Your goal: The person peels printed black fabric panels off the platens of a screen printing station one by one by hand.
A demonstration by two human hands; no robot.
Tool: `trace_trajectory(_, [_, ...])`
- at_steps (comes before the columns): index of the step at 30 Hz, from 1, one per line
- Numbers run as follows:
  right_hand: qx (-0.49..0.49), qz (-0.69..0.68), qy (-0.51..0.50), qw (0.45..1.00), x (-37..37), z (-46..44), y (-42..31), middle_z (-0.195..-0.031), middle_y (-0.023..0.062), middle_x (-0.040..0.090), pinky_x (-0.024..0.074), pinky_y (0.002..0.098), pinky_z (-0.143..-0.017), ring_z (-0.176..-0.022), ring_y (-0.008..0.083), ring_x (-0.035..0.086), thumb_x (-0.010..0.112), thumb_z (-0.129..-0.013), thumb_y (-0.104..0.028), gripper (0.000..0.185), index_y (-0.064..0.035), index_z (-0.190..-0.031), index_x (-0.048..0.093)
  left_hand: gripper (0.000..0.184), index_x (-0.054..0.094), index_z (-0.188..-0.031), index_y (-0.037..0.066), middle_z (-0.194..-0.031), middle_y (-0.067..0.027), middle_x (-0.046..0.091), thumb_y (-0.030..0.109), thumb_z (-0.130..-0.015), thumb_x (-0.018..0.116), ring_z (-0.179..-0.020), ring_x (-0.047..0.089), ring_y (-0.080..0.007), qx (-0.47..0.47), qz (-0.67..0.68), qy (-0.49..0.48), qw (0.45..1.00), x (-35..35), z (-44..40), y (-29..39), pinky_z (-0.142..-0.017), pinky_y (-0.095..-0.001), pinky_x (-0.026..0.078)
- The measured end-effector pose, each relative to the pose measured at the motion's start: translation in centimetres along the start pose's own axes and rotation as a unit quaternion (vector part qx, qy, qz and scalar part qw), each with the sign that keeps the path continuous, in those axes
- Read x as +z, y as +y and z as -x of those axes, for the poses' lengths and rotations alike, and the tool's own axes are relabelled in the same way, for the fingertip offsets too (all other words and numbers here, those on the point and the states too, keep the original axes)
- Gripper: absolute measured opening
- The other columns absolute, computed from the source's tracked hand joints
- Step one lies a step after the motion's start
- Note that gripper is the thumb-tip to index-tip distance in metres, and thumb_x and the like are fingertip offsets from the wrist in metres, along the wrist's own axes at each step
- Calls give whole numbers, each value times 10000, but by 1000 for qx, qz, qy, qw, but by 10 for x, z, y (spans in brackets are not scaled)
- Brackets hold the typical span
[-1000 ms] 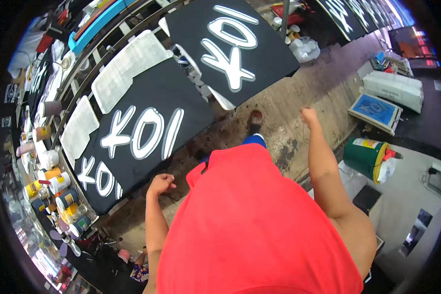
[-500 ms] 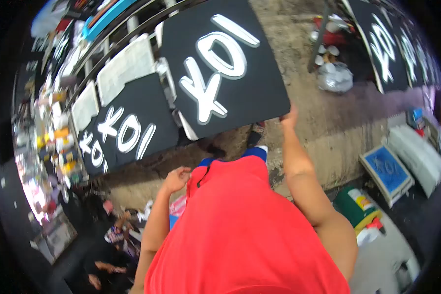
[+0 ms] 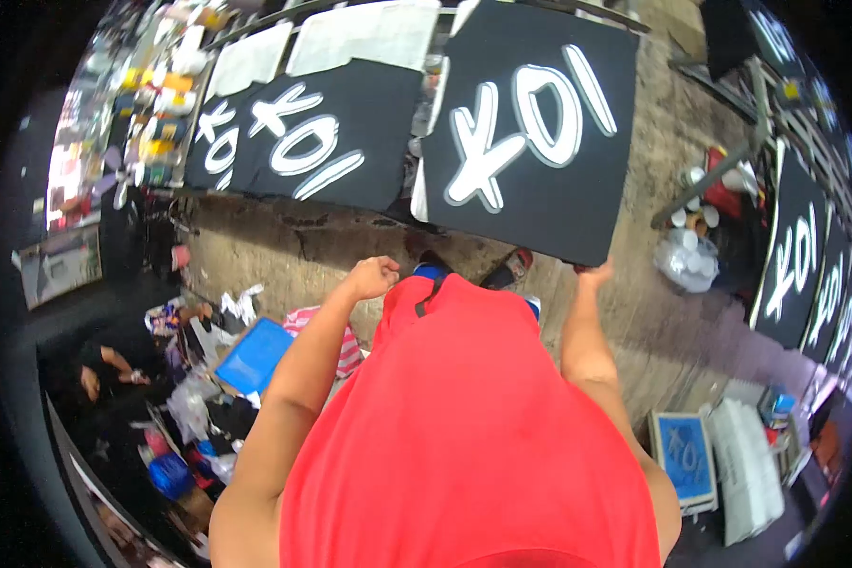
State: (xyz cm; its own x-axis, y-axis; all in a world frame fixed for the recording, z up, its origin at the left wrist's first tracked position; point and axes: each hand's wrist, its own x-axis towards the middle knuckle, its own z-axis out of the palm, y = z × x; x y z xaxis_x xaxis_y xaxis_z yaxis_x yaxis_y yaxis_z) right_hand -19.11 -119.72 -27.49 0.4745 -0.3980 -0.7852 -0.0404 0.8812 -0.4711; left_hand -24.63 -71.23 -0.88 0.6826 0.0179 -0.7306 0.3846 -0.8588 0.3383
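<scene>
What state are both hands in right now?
Left hand: loosely curled, nothing visible in it.
Right hand: at the near right corner of the flat black panel with white KOI lettering; whether gripping cannot be told.

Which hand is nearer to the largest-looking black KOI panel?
Right. The right hand is at the near right corner of the panel; the left hand is apart from it, beyond its near left corner.

The 2 bare arms reach toward the far side, hands well apart. The left arm (image 3: 292, 407) slants inward to the right, its left hand (image 3: 376, 277) loosely curled and relaxed. The right arm (image 3: 592, 352) bends at the elbow, the right hand (image 3: 594, 275) farther right, fingers partly hidden.
</scene>
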Motion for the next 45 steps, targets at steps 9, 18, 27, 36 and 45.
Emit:
trace_trajectory(9, [-447, 426, -139, 774, 47, 58, -159, -1047, 114, 621, 504, 326, -807, -925, 226, 602, 464, -763, 79, 372, 25, -1115, 574, 342, 675, -1058, 68, -981, -139, 703, 293, -804, 627, -963, 665, -277, -83, 95, 58, 990, 39, 10, -93, -860, -370, 512])
trace_trajectory(18, [-626, 601, -312, 387, 194, 259, -125, -904, 139, 623, 431, 376, -895, -927, 318, 588, 431, -583, 94, 445, 2, -962, 645, 305, 674, -1036, 45, -985, -159, 695, 231, -806, 596, -961, 661, -290, 26, 115, 13, 993, 32, 8, -55, -865, -374, 512])
trace_trajectory(27, [-699, 578, -224, 356, 234, 336, -194, -854, 165, 618, 467, 379, -847, -860, 342, 606, 456, -616, 125, 350, 7, -900, 623, 299, 648, -1086, 24, -983, -143, 702, 202, -848, 622, -909, 683, -261, 131, 138, 18, 982, -35, 15, -68, -808, -361, 524])
trace_trajectory(36, [-917, 368, -105, 110, 469, 486, -218, -903, 168, 672, 527, 324, -751, -817, 297, 678, 562, -775, -8, 210, 3, -963, 653, 313, 652, -1095, 11, -982, -167, 696, 201, -847, 643, -892, 688, -230, 271, 190, 57, 942, -113, 21, 36, -790, -335, 529])
trace_trajectory(45, [-834, 344, -278, 330, 469, 600, -140, -734, 238, 641, 500, 360, -623, -664, 326, 661, 617, -728, -29, 93, 32, -798, 628, 1254, 103, -1470, -54, -1494, -262, 252, 440, -611, 872, -1400, 255, -341, 579, 229, 199, 757, -159, 101, 259, -1151, -371, 206])
